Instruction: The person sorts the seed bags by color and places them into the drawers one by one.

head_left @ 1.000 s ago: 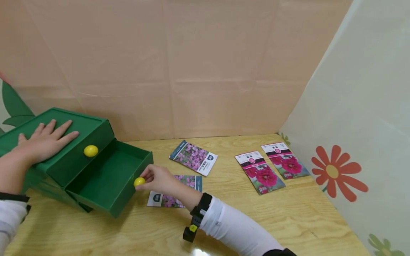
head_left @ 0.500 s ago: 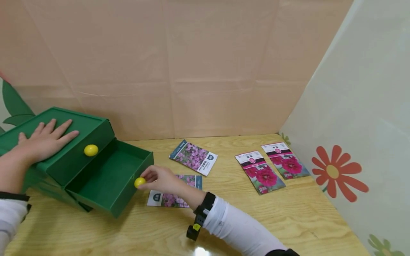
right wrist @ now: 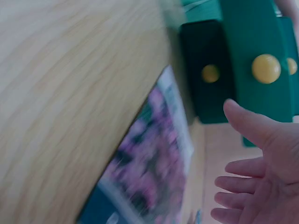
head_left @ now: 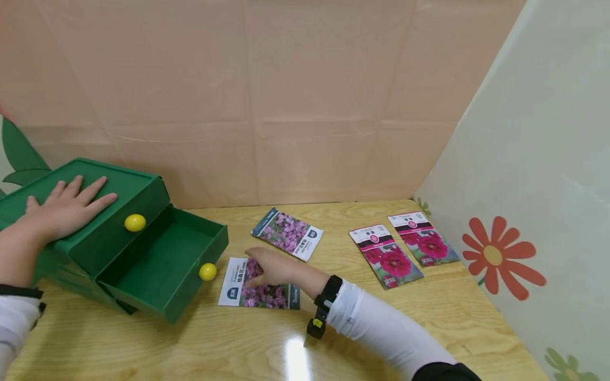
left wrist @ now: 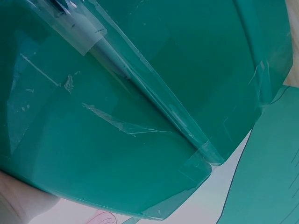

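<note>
My left hand [head_left: 66, 211] rests flat with spread fingers on top of the green drawer box [head_left: 119, 180]. A drawer [head_left: 162, 264] with a yellow knob [head_left: 207, 272] is pulled out from it; inside, its green floor shows. My right hand [head_left: 276, 267] hovers over a purple-flower seed packet [head_left: 235, 301] lying before the drawer. In the right wrist view the fingers [right wrist: 238, 184] are extended with the thumb apart, holding nothing. The left wrist view shows the box's taped green side [left wrist: 107, 140] and a bit of the hand.
Another purple-flower packet [head_left: 288, 233] lies farther back. Two pink-flower packets [head_left: 386, 256] lie to the right on the wooden table [head_left: 381, 317]. A second yellow knob [head_left: 135, 223] sits on the upper drawer. Peach and white sheets [head_left: 324, 106] stand behind and right.
My right hand has let go of the lower drawer's yellow knob and moved right over the near purple-flower packet. The drawer stays pulled out; my left hand has not moved.
</note>
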A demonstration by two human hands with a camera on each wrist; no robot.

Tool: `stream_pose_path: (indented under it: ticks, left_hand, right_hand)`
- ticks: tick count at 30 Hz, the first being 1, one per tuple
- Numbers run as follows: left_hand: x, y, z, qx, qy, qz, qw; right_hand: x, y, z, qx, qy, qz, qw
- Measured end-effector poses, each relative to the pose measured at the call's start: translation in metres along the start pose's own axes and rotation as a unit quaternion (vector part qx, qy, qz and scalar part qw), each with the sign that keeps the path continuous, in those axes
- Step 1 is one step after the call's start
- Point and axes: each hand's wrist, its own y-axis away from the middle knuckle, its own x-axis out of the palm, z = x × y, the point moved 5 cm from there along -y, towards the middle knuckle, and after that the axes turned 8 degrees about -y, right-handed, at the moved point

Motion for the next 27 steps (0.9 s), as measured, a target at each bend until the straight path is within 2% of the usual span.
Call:
stream_pose_path:
  ticks: [6, 15, 23, 27]
  left_hand:
    - [-0.001, 0.001, -0.001, 0.000, 0.000, 0.003, 1.0000]
    - [-0.001, 0.001, -0.001, -0.001, 0.000, 0.001, 1.0000]
    - [0.001, 0.002, -0.002, -0.004, 0.004, 0.002, 1.0000]
    - [0.000, 0.002, -0.002, -0.005, 0.003, 0.002, 1.0000]
  right_hand:
    - [0.009, 0.011, -0.019, 0.019, 0.069, 0.029, 0.9970]
    - [0.018, 0.015, -0.027, 0.038, 0.137, 0.028, 0.9895]
    - [0.021, 0.015, -0.030, 0.077, 0.131, 0.018, 0.9882]
    - [0.019, 0.014, -0.029, 0.071, 0.119, -0.011, 0.9902]
